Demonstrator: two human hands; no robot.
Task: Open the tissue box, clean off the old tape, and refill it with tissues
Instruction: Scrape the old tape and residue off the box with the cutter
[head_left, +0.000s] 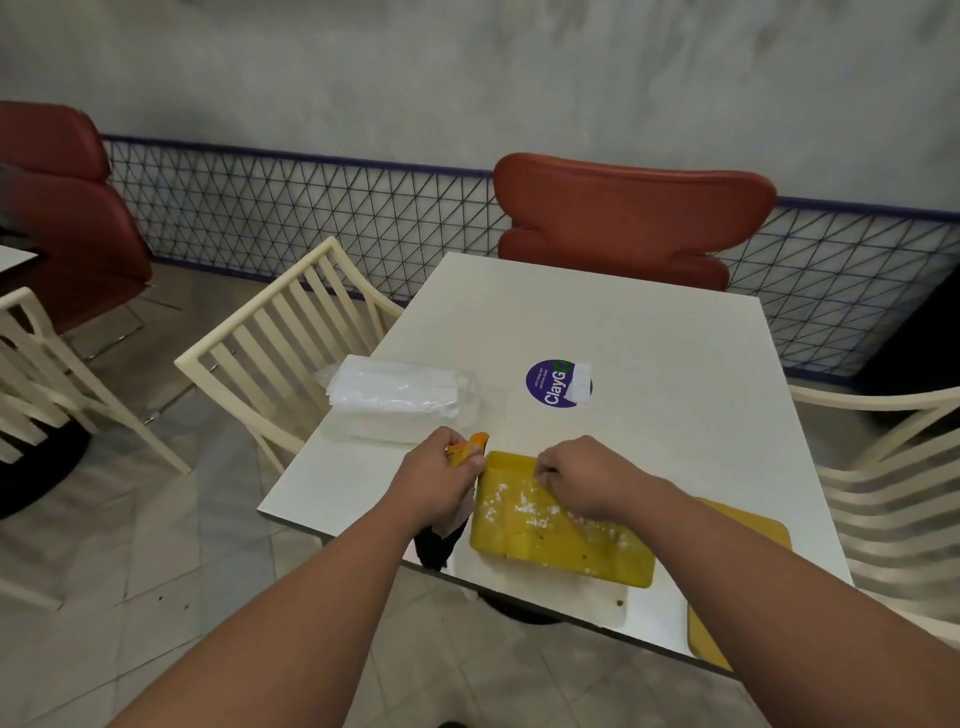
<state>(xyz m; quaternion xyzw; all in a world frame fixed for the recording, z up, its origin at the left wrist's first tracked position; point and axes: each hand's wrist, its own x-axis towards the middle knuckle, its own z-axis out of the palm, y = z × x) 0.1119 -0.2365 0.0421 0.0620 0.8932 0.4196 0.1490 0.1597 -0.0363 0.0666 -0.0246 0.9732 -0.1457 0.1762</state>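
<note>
Now the yellow box lies open near the table's front edge, its long axis running left to right. Right hand picks residue inside; left hand clutches peeled tape beside its left end. Tissue pack waits nearer the left hand.

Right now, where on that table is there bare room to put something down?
The far half of the table, between the purple sticker and the red chair, is bare, as is the right side. The near edge is crowded: tissue pack, yellow box, both hands.
</note>
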